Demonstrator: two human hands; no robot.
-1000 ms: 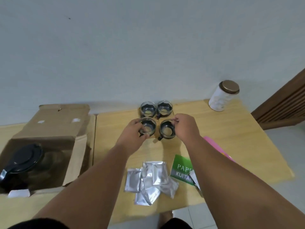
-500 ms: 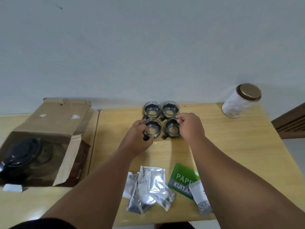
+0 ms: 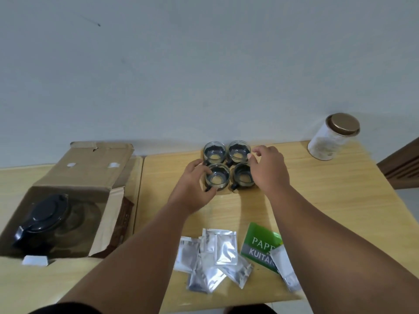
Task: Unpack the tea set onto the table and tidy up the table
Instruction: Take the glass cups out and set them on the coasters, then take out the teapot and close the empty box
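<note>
Table (image 3: pixel 328 200) bearing four cups (image 3: pixel 227 165)

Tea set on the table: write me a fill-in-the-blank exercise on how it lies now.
1. The glass cups number ____.
2. The teapot sits inside the ____.
3. The tin has a ____ lid.
4. The left hand touches the near-____ cup.

Missing: four; box; brown; left
</note>
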